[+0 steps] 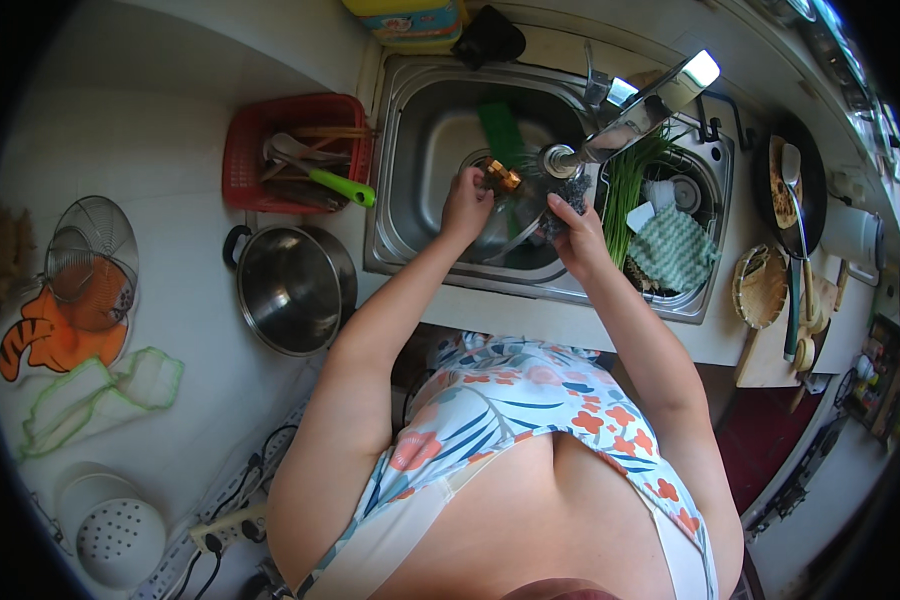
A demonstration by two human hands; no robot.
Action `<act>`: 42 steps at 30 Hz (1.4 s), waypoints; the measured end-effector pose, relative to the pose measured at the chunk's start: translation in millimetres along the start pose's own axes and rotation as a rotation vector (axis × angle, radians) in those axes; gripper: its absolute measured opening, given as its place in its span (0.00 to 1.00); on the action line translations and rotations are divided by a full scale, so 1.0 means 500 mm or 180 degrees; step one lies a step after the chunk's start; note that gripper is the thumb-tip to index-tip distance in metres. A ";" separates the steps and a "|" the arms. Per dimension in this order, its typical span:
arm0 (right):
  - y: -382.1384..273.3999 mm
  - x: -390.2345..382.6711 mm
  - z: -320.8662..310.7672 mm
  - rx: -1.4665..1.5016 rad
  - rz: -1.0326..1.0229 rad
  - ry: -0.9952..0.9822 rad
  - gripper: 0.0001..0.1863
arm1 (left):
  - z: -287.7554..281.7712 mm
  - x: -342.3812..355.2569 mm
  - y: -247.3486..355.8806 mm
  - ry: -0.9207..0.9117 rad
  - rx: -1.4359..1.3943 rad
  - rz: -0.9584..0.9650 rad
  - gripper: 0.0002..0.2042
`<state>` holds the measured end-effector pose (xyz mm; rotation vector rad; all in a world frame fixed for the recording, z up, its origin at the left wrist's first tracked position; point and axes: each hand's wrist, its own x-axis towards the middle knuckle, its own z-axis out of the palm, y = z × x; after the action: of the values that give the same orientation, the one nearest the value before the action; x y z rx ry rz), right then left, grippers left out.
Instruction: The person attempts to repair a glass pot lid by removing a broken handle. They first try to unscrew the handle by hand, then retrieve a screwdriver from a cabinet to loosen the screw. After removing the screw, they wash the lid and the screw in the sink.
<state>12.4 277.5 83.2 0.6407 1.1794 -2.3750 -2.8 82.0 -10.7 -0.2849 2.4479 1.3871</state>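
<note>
Over the steel sink [410,215], my left hand [465,208] is closed, its fingers at a small shiny orange-brown piece [503,177] whose kind I cannot make out. Opposite it, my right hand [578,235] grips a dark grey, curly clump that looks like a wire scouring pad [570,195]. Between the hands is something clear with a curved rim [515,235], partly hidden. The chrome tap [635,125] hangs over them, its spout end [560,158] just above the clump. A green strip [500,130] lies in the basin behind my left hand.
Left of the sink are a red basket [232,155] of utensils and a steel pot [295,290]. Long green stalks [620,200] and a green cloth [675,248] lie in the drainer at right. Beyond are a dark pan [815,165] and a cutting board [765,350].
</note>
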 end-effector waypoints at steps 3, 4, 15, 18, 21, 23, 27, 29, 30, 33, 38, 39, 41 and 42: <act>0.002 -0.004 0.003 0.0207 0.0014 -0.0077 0.17 | 0.015 0.018 0.002 0.0455 0.0502 0.0940 0.29; 0.001 -0.008 0.005 0.0250 0.0021 -0.0103 0.17 | 0.038 0.040 -0.030 0.0336 0.0128 0.0802 0.31; -0.006 0.032 -0.024 0.0998 0.0248 -0.0131 0.18 | 0.045 0.069 0.110 -0.0181 -0.1620 -0.0860 0.36; 0.006 0.061 -0.007 0.1262 0.0351 -0.0175 0.19 | 0.009 0.028 0.069 -0.0876 -0.1985 0.0297 0.34; 0.007 0.073 0.019 0.1286 0.0402 -0.0153 0.19 | -0.034 -0.062 0.122 -0.0501 -0.0244 0.2002 0.30; 0.016 0.085 0.025 0.1311 0.0469 -0.0272 0.20 | -0.046 -0.064 0.104 -0.0498 0.0188 0.1170 0.30; 0.006 0.096 0.014 0.0898 0.0569 -0.0484 0.23 | -0.103 -0.002 0.064 -0.0419 0.0711 -0.0044 0.25; -0.018 0.089 -0.004 0.0308 0.0415 -0.0074 0.27 | -0.123 0.016 0.045 -0.0272 -0.0026 -0.0201 0.22; -0.027 0.094 -0.022 0.0063 0.0355 0.0093 0.31 | -0.131 0.017 0.049 -0.0109 -0.0743 -0.0218 0.19; -0.061 0.108 -0.073 -0.0971 0.0274 0.0356 0.34 | -0.165 0.027 0.023 -0.0093 -0.1320 -0.0693 0.20; -0.117 0.109 -0.080 -0.1577 0.0104 0.0173 0.30 | -0.168 -0.005 0.000 0.0101 -0.2089 -0.0788 0.21; -0.129 0.109 -0.078 -0.1748 0.0065 0.0167 0.30 | -0.166 -0.010 -0.006 0.0144 -0.2326 -0.0788 0.21; -0.146 0.116 -0.074 -0.2050 0.0056 0.0053 0.32 | -0.162 -0.022 -0.024 0.0253 -0.2803 -0.0777 0.20; -0.155 0.115 -0.069 -0.2084 0.0017 0.0021 0.33 | -0.158 -0.025 -0.036 0.0296 -0.2877 -0.0814 0.21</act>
<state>-69.0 339.8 81.0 0.4191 1.8188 -1.8049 1.0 5.0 17.4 -0.8303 1.5960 2.2832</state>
